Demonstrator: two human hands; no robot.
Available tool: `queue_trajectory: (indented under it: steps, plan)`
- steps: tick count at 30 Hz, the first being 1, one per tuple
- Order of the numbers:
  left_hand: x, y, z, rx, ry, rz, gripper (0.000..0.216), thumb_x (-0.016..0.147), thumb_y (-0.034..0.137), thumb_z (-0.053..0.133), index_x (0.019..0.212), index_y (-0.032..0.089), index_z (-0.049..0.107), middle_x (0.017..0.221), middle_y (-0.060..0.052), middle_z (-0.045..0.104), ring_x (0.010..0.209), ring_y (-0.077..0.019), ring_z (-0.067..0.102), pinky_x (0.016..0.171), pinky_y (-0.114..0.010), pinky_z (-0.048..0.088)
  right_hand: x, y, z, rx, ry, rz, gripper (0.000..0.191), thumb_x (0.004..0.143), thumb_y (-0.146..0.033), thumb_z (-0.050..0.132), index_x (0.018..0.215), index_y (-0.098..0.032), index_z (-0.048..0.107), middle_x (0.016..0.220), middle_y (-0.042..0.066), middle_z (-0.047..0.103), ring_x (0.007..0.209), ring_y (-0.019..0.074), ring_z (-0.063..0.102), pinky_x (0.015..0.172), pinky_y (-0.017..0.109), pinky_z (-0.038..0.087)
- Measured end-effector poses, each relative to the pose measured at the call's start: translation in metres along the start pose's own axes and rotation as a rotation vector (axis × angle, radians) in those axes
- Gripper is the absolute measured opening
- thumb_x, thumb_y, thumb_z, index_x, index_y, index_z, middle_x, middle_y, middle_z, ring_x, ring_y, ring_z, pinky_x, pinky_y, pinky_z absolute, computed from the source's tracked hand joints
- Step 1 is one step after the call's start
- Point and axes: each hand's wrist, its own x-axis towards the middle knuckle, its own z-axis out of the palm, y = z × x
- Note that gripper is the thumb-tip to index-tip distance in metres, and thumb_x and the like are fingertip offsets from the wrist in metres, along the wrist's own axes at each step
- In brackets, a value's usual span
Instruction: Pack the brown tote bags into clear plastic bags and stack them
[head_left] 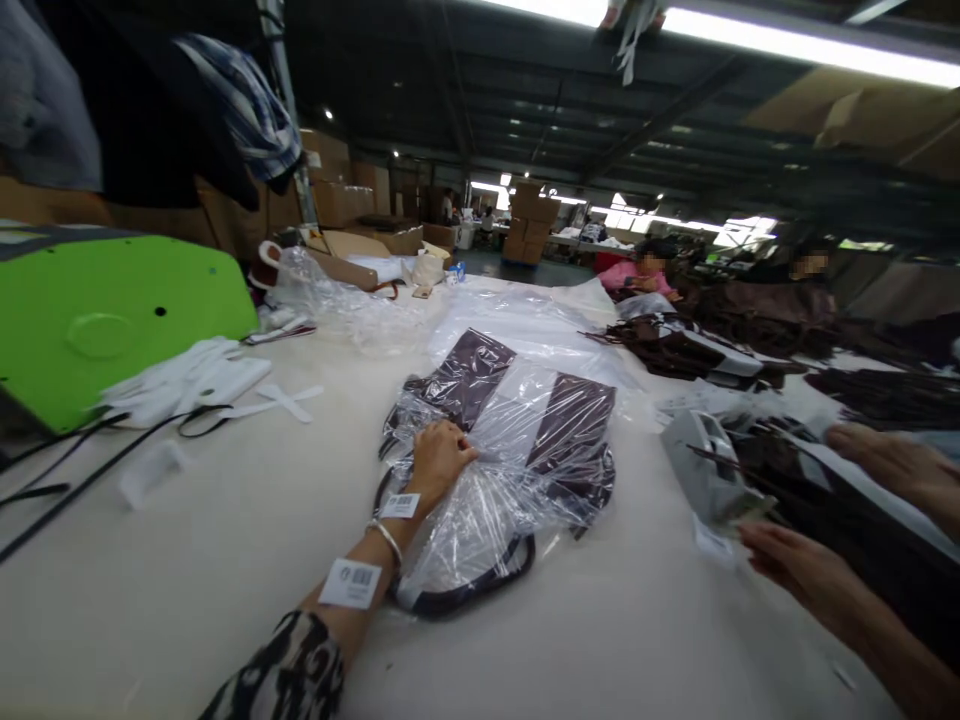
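A clear plastic bag [450,540] lies on the table around a folded dark brown item [574,420] with a pale band and a black looped handle or strap [465,597]. My left hand [442,460] rests on the bag with its fingers curled into the film. Barcode stickers [350,583] are stuck on that wrist and forearm, beside a bangle. At the right, my right hand [795,565] pinches the end of a strip of tape [752,512] at a grey tape dispenser [694,455]. Another hand [900,465], blurred, reaches in above it; it appears to be a co-worker's.
A green machine [112,320] stands at left, with white gloves [187,380] and black cables [97,480] near it. Clear plastic bags [502,320] lie behind the packed item. Dark brown goods [690,350] are piled at right. A person in pink [630,275] is beyond.
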Motion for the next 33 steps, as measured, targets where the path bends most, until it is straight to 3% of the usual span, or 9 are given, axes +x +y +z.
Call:
queue_trajectory:
  steps: [3, 5, 7, 10, 14, 18, 25, 29, 33]
  plan:
    - [-0.001, -0.002, 0.003, -0.021, 0.024, 0.014, 0.011, 0.075, 0.033, 0.077, 0.074, 0.022, 0.073, 0.105, -0.003, 0.069, 0.106, -0.0245, 0.056, 0.093, -0.039, 0.038, -0.022, -0.065, 0.042, -0.042, -0.322, -0.085, 0.036, 0.057, -0.057, 0.076, 0.072, -0.024, 0.071, 0.075, 0.007, 0.064, 0.068, 0.0203, 0.057, 0.065, 0.036, 0.05]
    - [-0.003, -0.003, 0.005, -0.035, 0.029, 0.02, 0.012, 0.075, 0.033, 0.077, 0.073, 0.022, 0.073, 0.104, -0.003, 0.069, 0.106, -0.0247, 0.055, 0.093, -0.039, 0.038, -0.041, -0.121, 0.088, -0.141, -0.629, -0.247, 0.031, 0.073, -0.052, 0.071, 0.075, -0.022, 0.069, 0.073, 0.002, 0.061, 0.07, 0.0155, 0.054, 0.068, 0.028, 0.046]
    - [-0.003, -0.003, 0.005, -0.049, 0.028, 0.016, 0.012, 0.076, 0.033, 0.078, 0.072, 0.022, 0.073, 0.102, -0.004, 0.069, 0.105, -0.0246, 0.055, 0.092, -0.039, 0.038, -0.054, -0.169, 0.142, -0.234, -0.907, -0.336, 0.028, 0.075, -0.047, 0.07, 0.076, -0.019, 0.067, 0.069, -0.002, 0.058, 0.064, 0.0116, 0.048, 0.06, 0.024, 0.04]
    - [-0.003, -0.004, 0.007, -0.052, 0.041, 0.023, 0.012, 0.076, 0.032, 0.077, 0.072, 0.021, 0.073, 0.1, -0.005, 0.069, 0.103, -0.0248, 0.056, 0.09, -0.039, 0.039, -0.052, -0.212, 0.219, -0.439, -1.07, -0.479, 0.019, 0.074, -0.037, 0.07, 0.075, -0.019, 0.067, 0.064, -0.005, 0.056, 0.059, 0.0092, 0.044, 0.054, 0.022, 0.032]
    - [-0.002, -0.006, 0.01, -0.028, 0.057, 0.03, 0.009, 0.077, 0.029, 0.074, 0.073, 0.021, 0.074, 0.098, -0.006, 0.068, 0.102, -0.0251, 0.055, 0.09, -0.04, 0.039, -0.014, -0.222, 0.289, -0.864, -0.934, -0.735, 0.012, 0.068, -0.029, 0.07, 0.062, -0.02, 0.067, 0.053, -0.004, 0.052, 0.054, 0.0104, 0.044, 0.051, 0.024, 0.029]
    - [-0.002, -0.009, 0.011, -0.049, 0.037, 0.047, 0.008, 0.08, 0.026, 0.069, 0.076, 0.022, 0.075, 0.101, -0.006, 0.068, 0.104, -0.0253, 0.054, 0.092, -0.042, 0.038, 0.016, -0.219, 0.317, -1.098, -0.856, -0.791, 0.011, 0.062, -0.03, 0.077, 0.066, -0.021, 0.073, 0.063, 0.001, 0.066, 0.061, 0.0159, 0.057, 0.055, 0.026, 0.037]
    - [-0.005, -0.012, 0.013, -0.023, 0.029, 0.092, 0.006, 0.079, 0.022, 0.067, 0.082, 0.022, 0.072, 0.103, -0.007, 0.066, 0.106, -0.0258, 0.053, 0.093, -0.042, 0.037, 0.022, -0.221, 0.314, -1.267, -0.618, -0.803, 0.049, 0.055, -0.055, 0.084, 0.09, -0.023, 0.071, 0.089, 0.008, 0.073, 0.082, 0.0269, 0.067, 0.067, 0.032, 0.046]
    - [-0.005, -0.012, 0.014, -0.003, 0.038, 0.098, 0.006, 0.081, 0.019, 0.065, 0.079, 0.022, 0.07, 0.101, -0.006, 0.066, 0.105, -0.0251, 0.053, 0.092, -0.041, 0.037, 0.039, -0.211, 0.294, -1.106, -0.562, -0.791, 0.057, 0.062, -0.057, 0.081, 0.105, -0.023, 0.068, 0.106, 0.01, 0.071, 0.098, 0.0298, 0.065, 0.082, 0.039, 0.049]
    - [-0.005, -0.012, 0.014, -0.004, 0.045, 0.103, 0.005, 0.08, 0.02, 0.066, 0.079, 0.022, 0.07, 0.102, -0.005, 0.066, 0.104, -0.0249, 0.054, 0.092, -0.041, 0.037, 0.043, -0.184, 0.289, -0.875, -0.407, -0.924, 0.102, 0.062, -0.063, 0.078, 0.147, -0.023, 0.039, 0.154, 0.016, 0.039, 0.141, 0.0357, 0.035, 0.111, 0.052, 0.031]
